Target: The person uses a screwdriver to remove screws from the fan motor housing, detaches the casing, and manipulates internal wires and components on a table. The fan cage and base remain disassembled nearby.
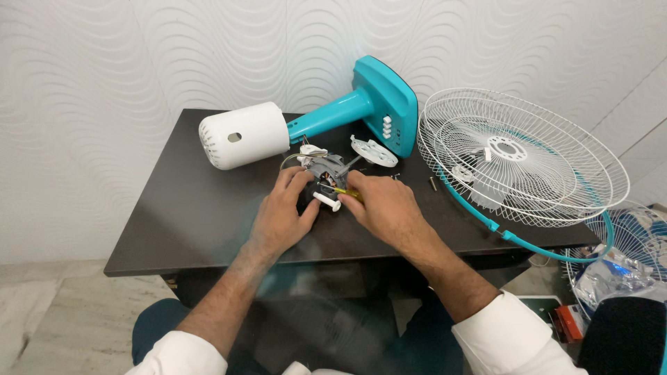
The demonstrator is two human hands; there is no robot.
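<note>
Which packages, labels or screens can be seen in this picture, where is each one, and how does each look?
Clear plastic bag: on the floor at the lower right, beside the table, crumpled, shiny.
Small box: lower right on the floor, below the bag, flat, red-orange and white.
Square pack: just left of that box, white with a dark green edge.
No screens or signs are in view.

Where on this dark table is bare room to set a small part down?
The table's left part, below the white motor cover and beside the left hand, is bare. It is crowded around the motor, both hands and the wire guard.
</note>
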